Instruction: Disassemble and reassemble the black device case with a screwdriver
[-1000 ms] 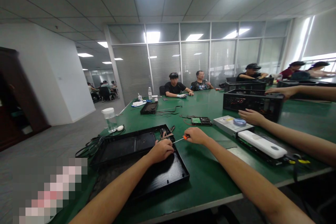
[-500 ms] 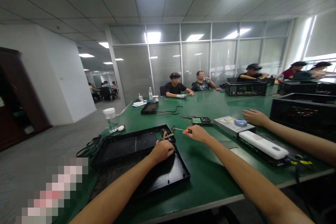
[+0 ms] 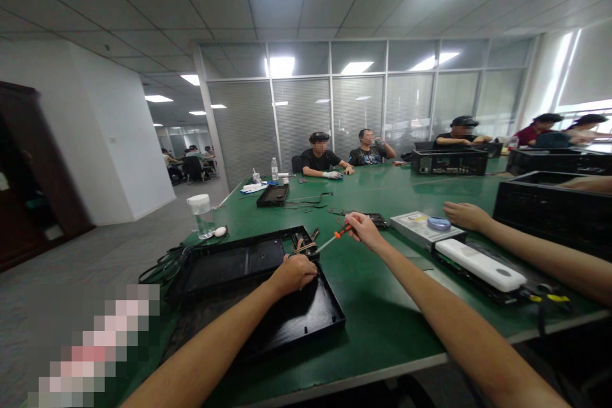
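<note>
My right hand (image 3: pixel 364 231) is closed around the orange handle of a screwdriver (image 3: pixel 327 243). Its thin shaft slants down to the left, and the tip is close to the bundle of coloured wires (image 3: pixel 302 246) at the corner of an open black casing (image 3: pixel 239 266). Whether the tip touches anything I cannot tell. My left hand (image 3: pixel 296 273) is closed at the inner edge of that casing, just below the wires; whatever its fingers pinch is hidden. Under it lies the casing's shiny black near half (image 3: pixel 306 312).
Left of the casing are black cables (image 3: pixel 165 264) and a lidded water jar (image 3: pixel 201 218). To the right sit a grey metal box (image 3: pixel 415 229), a white device (image 3: pixel 480 264), a co-worker's hand (image 3: pixel 463 213) and a black computer case (image 3: pixel 549 210). Other people sit across the green table (image 3: pixel 382 338).
My right hand has risen slightly, and the screwdriver has tilted, its tip moving lower towards the wires. My left hand stays in place. Another person's arm now shows over the black case at right.
</note>
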### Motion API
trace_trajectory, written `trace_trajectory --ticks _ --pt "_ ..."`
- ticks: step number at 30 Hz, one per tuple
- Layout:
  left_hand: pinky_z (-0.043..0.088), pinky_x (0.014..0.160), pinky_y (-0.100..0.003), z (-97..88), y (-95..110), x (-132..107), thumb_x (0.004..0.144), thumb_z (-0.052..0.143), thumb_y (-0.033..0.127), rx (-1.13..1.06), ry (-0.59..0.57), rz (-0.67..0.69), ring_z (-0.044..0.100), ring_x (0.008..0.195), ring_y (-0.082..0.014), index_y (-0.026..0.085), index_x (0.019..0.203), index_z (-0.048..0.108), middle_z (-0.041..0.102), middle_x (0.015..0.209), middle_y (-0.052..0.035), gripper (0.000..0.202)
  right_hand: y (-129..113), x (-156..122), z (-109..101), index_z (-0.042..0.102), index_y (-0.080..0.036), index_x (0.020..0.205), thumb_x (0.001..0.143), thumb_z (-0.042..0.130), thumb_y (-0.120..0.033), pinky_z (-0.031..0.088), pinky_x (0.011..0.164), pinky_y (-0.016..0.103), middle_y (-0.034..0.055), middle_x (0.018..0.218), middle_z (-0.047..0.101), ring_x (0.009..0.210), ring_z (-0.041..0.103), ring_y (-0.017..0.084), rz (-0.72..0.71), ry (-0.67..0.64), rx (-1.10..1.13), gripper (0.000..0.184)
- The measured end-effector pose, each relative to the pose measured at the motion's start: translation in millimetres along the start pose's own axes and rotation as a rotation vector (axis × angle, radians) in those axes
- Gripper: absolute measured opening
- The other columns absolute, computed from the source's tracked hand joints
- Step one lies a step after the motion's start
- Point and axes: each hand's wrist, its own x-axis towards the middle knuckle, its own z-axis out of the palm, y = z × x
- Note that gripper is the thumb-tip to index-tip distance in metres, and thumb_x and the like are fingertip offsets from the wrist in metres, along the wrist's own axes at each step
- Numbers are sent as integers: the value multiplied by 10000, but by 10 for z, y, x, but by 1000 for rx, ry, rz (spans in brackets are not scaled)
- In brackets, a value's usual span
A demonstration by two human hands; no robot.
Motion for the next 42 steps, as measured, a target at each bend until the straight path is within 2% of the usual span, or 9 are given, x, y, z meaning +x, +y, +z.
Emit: trace_trajectory --ticks 2,5,8,13,35,42 --pt "392 783 -219 -12 0 0 821 496 188 -49 14 -62 564 829 -135 184 822 637 648 850 -9 142 -10 -19 37 459 -176 684 776 431 -477 260 341 188 -60 452 434 337 348 69 -39 77 -63 316" --pt "411 745 -208 -26 7 2 783 559 215 -148 47 -192 582 803 -129 190 899 621 652 845 2 134 -21 -65 129 472 -173 654 781 444 -445 319 411 194 -47 485 434 419 399 83 -161 117 -212 302" --pt "420 741 -195 -26 17 6 756 589 208 -238 69 -268 595 795 -119 188 1002 586 658 858 5 247 -54 -122 217 514 -167 667 784 461 -396 346 489 205 -31 527 472 482 427 93 -275 79 -414 263" --pt "419 730 -199 -12 14 16 758 589 230 -185 50 -292 601 792 -136 190 910 644 667 846 -7 167 -118 -182 255 544 -170 695 794 456 -373 340 524 211 -16 562 523 512 457 105 -338 19 -588 243" --pt "414 727 -189 -14 1 32 761 595 265 -162 35 -277 605 776 -134 214 916 659 672 838 -2 175 -242 -195 187 568 -175 700 774 489 -364 342 542 205 -5 569 554 507 479 107 -412 14 -681 218" --pt "407 734 -192 -16 1 30 768 584 250 -148 24 -267 603 795 -134 221 898 659 669 840 7 152 -243 -178 168 565 -178 704 782 485 -353 339 538 208 -9 559 549 511 489 111 -389 -5 -698 207"
